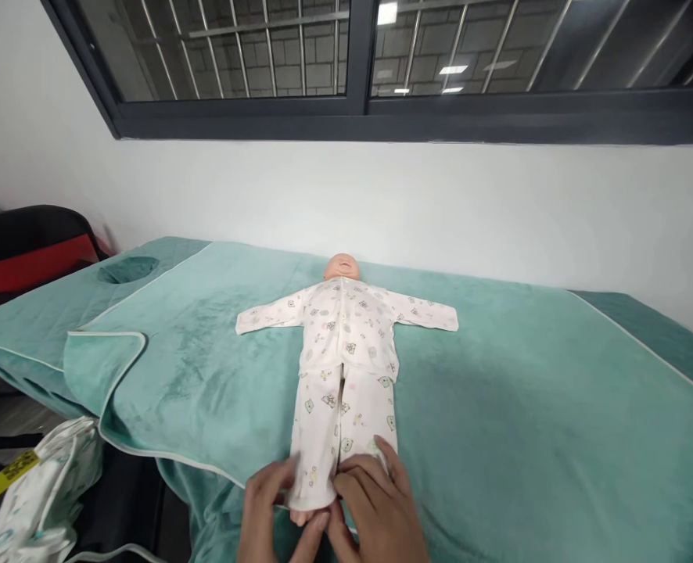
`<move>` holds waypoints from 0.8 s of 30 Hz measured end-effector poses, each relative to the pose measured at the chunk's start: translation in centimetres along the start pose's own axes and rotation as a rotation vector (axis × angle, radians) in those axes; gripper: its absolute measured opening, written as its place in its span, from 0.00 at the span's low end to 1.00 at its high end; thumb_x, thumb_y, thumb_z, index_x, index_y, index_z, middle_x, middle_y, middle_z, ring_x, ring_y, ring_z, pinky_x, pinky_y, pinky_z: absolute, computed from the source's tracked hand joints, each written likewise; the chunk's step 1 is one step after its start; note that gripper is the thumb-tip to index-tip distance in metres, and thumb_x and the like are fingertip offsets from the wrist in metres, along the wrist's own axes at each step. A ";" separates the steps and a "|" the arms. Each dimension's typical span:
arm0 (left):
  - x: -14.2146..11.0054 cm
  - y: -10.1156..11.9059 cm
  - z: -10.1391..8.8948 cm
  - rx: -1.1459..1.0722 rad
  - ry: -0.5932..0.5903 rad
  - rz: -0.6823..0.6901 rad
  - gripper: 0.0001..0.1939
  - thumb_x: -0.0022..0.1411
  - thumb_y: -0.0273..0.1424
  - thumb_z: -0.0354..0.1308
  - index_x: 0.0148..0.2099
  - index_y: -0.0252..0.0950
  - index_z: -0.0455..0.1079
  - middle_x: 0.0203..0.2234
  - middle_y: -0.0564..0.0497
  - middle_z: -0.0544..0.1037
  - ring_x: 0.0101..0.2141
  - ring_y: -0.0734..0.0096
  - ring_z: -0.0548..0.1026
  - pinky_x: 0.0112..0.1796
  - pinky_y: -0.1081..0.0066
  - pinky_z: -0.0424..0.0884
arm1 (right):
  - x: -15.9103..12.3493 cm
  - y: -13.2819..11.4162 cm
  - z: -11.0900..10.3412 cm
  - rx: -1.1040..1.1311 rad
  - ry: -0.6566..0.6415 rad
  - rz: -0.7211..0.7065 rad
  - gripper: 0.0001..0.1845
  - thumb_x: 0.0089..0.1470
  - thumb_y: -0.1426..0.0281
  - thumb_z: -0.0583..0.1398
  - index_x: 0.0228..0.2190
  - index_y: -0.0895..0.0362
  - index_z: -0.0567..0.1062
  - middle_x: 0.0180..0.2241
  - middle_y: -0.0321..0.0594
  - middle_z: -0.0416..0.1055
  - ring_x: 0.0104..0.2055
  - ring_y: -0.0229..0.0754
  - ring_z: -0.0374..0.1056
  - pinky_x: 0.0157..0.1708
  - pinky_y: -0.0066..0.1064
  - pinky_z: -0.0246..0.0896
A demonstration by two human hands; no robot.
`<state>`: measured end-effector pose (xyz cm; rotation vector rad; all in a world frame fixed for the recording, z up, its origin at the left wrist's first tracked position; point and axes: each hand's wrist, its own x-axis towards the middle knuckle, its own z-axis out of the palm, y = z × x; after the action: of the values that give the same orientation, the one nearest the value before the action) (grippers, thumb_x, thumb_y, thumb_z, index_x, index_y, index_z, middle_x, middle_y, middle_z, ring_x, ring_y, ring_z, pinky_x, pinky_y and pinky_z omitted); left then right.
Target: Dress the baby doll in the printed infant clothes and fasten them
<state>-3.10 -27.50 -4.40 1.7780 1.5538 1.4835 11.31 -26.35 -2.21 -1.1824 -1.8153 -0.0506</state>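
A baby doll [342, 267] lies on its back on the green bed cover. It wears a white printed long-sleeved top [350, 324] with both sleeves spread out sideways. White printed trousers [317, 438] cover its legs. At the bottom of the trouser leg on the left, my left hand [270, 500] curls round the cuff, its thumb close to the doll's bare foot [301, 517]. My right hand [375, 500] is closed on the inner side of the same cuff, and it hides the lower part of the other leg.
The green cover [528, 407] drapes over the bed's front edge, with a face hole [128, 270] at its left end. White printed cloth items [53, 493] and a yellow strip [3, 481] lie at lower left. A red and black chair [30, 250] stands at far left. Behind is a wall with a window.
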 end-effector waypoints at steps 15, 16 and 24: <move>-2.0 -0.4 2.9 0.261 -0.028 -0.028 0.28 0.63 0.28 0.49 0.65 0.40 0.58 0.40 0.45 0.66 0.33 0.66 0.73 0.30 0.68 0.73 | -2.1 0.6 0.4 -0.051 0.032 -0.026 0.08 0.55 0.72 0.54 0.27 0.53 0.72 0.28 0.32 0.72 0.41 0.40 0.70 0.63 0.40 0.41; -2.0 -0.7 2.7 0.310 -0.029 -0.001 0.28 0.62 0.27 0.50 0.64 0.41 0.59 0.40 0.45 0.66 0.32 0.66 0.73 0.29 0.69 0.73 | -2.1 0.6 0.5 -0.056 0.033 -0.030 0.08 0.55 0.72 0.54 0.28 0.53 0.72 0.29 0.33 0.72 0.41 0.40 0.69 0.64 0.40 0.41; -2.5 -2.3 2.7 0.259 -0.012 -0.038 0.24 0.63 0.27 0.49 0.61 0.41 0.64 0.38 0.45 0.71 0.33 0.65 0.75 0.32 0.67 0.74 | -1.4 0.9 0.5 -0.103 0.072 -0.115 0.11 0.57 0.73 0.54 0.24 0.54 0.70 0.29 0.33 0.73 0.42 0.38 0.69 0.64 0.39 0.41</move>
<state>-1.62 -27.97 -8.43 1.8786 1.8326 1.2995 11.76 -26.65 -3.88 -1.1315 -1.8336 -0.2521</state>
